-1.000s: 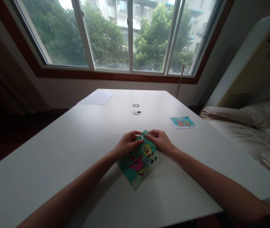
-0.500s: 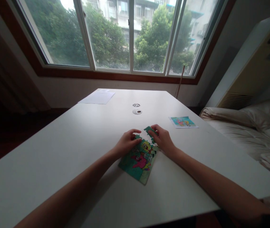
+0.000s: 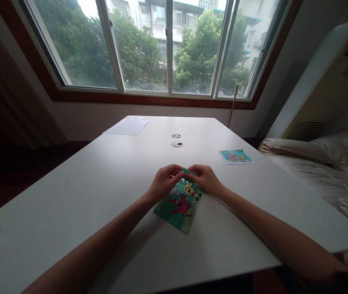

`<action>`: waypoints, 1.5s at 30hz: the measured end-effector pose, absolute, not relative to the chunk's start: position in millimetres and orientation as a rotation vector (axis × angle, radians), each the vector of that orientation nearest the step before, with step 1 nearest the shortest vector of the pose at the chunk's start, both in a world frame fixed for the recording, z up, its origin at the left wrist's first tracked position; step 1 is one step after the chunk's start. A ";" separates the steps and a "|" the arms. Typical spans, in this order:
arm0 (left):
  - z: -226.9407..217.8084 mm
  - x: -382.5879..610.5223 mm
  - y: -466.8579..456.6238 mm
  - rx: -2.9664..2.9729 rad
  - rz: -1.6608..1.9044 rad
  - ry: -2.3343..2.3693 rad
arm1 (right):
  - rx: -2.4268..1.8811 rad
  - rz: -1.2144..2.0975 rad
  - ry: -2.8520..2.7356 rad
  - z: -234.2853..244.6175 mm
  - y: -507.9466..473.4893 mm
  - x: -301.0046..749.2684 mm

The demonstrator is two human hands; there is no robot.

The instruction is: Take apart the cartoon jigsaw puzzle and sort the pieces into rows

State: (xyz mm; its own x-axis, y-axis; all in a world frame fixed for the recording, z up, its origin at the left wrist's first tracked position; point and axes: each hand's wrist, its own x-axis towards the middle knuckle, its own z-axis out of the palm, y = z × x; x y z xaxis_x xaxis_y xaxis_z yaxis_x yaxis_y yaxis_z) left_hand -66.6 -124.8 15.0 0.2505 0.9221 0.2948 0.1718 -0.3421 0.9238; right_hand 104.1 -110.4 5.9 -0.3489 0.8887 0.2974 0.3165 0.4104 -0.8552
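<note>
A colourful cartoon jigsaw puzzle (image 3: 178, 210), with a pink starfish and a yellow square figure, lies slantwise on the white table. At its far edge, my right hand (image 3: 205, 179) is closed on a green strip of joined puzzle pieces (image 3: 188, 172). My left hand (image 3: 166, 180) is closed at the puzzle's upper left corner, its thumb and fingertips meeting the strip. Both sets of fingertips nearly touch. The fingers cover much of the seam, so how well the strip fits the puzzle cannot be made out.
A small picture card (image 3: 237, 157) with similar cartoon figures lies to the right. White paper sheets (image 3: 126, 126) rest at the table's far left corner. Two round discs (image 3: 177, 144) are set in the tabletop (image 3: 79, 204) beyond my hands. A padded couch (image 3: 308, 163) stands at the right.
My right hand has moved left with the green strip, bringing it against the puzzle's far edge. My left fingertips have closed in on the strip.
</note>
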 end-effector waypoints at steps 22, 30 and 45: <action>13.0 -39.6 -100.9 0.892 1.140 0.777 | -0.932 1.470 -1.105 9.7 -102.5 114.6; 11.9 -40.2 -108.5 0.824 1.035 0.580 | -0.831 1.757 -0.951 16.0 -108.9 116.8; 10.7 -37.2 -115.3 0.973 1.213 0.752 | -1.059 0.505 -1.724 22.1 -117.4 120.6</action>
State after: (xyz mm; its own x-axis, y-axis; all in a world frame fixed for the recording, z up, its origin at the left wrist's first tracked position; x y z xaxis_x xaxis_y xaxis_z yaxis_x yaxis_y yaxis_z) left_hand -37.2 -115.3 10.7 0.2111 0.9771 0.0266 -0.4102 0.0638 0.9097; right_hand 120.6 -117.4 22.1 -0.1071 0.8371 0.5365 0.4153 0.5279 -0.7408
